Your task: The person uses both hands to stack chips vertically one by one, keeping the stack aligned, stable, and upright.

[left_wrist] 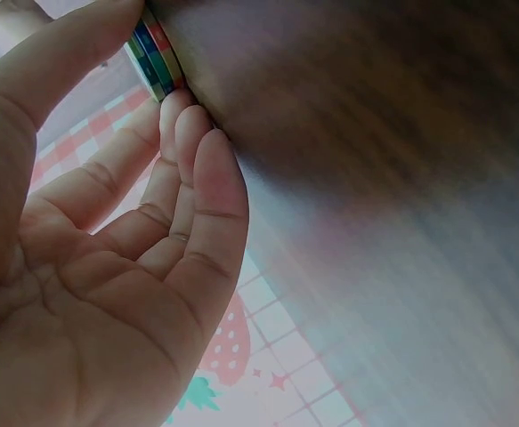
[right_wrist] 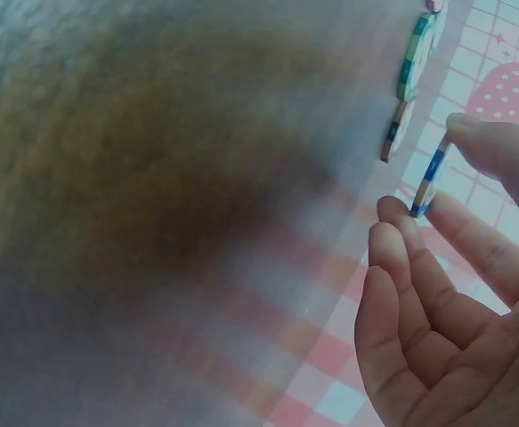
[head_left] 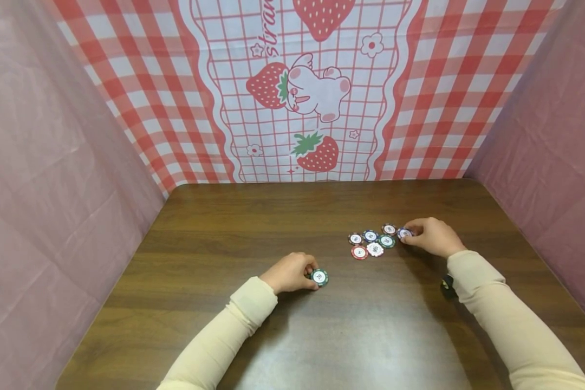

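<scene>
My left hand [head_left: 291, 272] grips a small stack of poker chips [head_left: 319, 277] with a green one on top, near the middle of the table. In the left wrist view, green, blue and red bands show along the edge of the stack [left_wrist: 157, 58], between thumb and fingers. Farther right, my right hand [head_left: 435, 236] pinches a purple-blue and white poker chip [head_left: 404, 234]. That chip [right_wrist: 431, 178] appears edge-on in the right wrist view. Left of it lie a dark chip [head_left: 389, 229], a green chip [head_left: 386, 241], a white chip [head_left: 375, 249] and a blue chip [head_left: 370, 236].
A red chip [head_left: 359, 252] and another dark chip [head_left: 355, 239] form the left side of the group. The brown wooden table [head_left: 214, 227] ends at a strawberry-patterned cloth [head_left: 317, 97] behind. Pink cloths [head_left: 39, 189] hang at both sides. Something black [head_left: 447, 286] sits under the right cuff.
</scene>
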### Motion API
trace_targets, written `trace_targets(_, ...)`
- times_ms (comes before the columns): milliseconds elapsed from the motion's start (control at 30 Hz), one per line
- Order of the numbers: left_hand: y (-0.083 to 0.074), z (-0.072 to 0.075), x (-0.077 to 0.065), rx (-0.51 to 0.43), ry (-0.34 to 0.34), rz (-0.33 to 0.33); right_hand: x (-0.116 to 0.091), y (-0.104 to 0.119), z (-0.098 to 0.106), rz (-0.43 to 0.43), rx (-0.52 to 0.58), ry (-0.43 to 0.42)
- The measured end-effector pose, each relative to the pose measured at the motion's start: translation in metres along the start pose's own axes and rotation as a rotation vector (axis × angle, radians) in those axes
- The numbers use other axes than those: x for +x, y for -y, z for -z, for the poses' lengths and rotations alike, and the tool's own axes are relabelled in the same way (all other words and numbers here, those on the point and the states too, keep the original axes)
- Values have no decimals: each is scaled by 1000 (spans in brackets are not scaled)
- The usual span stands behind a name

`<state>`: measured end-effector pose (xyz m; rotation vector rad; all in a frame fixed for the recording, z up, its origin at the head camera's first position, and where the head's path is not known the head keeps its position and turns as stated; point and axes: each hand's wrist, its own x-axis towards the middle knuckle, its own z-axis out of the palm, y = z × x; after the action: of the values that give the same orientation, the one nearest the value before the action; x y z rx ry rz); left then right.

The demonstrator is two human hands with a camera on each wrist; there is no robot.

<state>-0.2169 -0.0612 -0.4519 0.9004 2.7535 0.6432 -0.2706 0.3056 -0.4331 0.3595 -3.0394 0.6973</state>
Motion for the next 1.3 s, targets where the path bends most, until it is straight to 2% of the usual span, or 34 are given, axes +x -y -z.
trace_targets(300, 0, 1, 0, -5, 3, 9, 0, 11, 2, 19, 55, -110)
trace_targets(700, 1, 0, 0, 3, 0, 8, 0, 32, -4, 170, 138, -242)
trace_targets(1067, 0, 1, 0, 3, -1, 4, 0, 58, -14, 276, 197, -256)
trace_targets(1300, 1, -1, 0, 8, -4, 3, 1, 74, -22, 304, 254, -209)
